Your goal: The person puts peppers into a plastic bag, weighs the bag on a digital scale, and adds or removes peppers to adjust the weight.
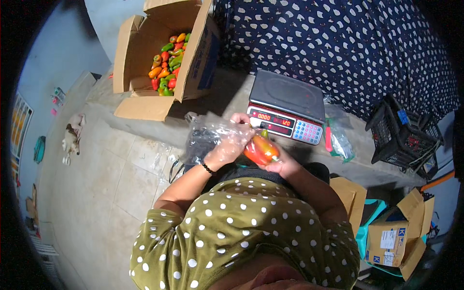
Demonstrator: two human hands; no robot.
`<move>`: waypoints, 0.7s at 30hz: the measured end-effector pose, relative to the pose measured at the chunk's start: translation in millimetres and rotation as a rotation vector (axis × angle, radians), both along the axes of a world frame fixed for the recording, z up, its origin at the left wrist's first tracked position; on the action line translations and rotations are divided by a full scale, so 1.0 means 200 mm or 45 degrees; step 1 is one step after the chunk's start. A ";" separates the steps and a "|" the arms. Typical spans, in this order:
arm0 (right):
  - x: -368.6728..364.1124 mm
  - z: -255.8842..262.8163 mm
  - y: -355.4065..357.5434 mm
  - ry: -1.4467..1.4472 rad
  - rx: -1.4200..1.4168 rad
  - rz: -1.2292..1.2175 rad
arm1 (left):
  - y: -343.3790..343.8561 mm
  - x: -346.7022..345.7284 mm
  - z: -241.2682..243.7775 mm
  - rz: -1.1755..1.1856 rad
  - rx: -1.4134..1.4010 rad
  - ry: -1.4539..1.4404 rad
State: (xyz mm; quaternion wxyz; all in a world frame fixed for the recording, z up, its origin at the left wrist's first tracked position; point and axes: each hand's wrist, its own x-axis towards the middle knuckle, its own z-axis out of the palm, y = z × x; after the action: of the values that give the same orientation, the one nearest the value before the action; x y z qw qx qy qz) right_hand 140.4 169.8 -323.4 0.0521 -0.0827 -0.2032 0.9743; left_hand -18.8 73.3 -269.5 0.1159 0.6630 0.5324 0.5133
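My left hand (228, 146), with a dark bead bracelet at the wrist, grips the gathered top of a clear plastic bag (206, 136). In my right hand (277, 163) lies a bagged bundle of red, orange and green peppers (261, 149), held from below; the two hands are close together in front of my body. Just beyond them stands a digital weighing scale (288, 96) with a bare platform and lit red digits. An open cardboard box (123, 59) at the upper left holds many loose peppers (165, 69).
Right of the scale lie a red-handled tool (328, 136) and clear plastic packaging (342, 145). Black plastic crates (393, 134) stand farther right, above open cardboard boxes (387, 239). A patterned dark cloth (326, 43) hangs behind. A dog (72, 136) lies on the left.
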 end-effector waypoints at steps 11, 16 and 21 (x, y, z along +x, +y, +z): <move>0.06 0.50 -0.08 0.089 3.175 -0.455 | 0.09 -0.30 0.13 -1.023 -1.068 -0.753; -0.04 0.62 -0.17 0.662 3.623 -0.846 | 0.13 -0.21 -0.02 -1.291 -1.345 -0.682; 0.01 0.61 -0.10 0.212 3.823 0.321 | 0.06 -0.10 -0.10 -1.423 -1.396 -0.701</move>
State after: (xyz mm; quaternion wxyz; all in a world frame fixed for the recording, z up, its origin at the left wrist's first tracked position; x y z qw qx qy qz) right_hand 142.3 149.8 -201.5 0.0154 0.1172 -0.9841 -0.1325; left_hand -38.9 85.8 -289.1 0.7867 0.5301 0.2518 0.1917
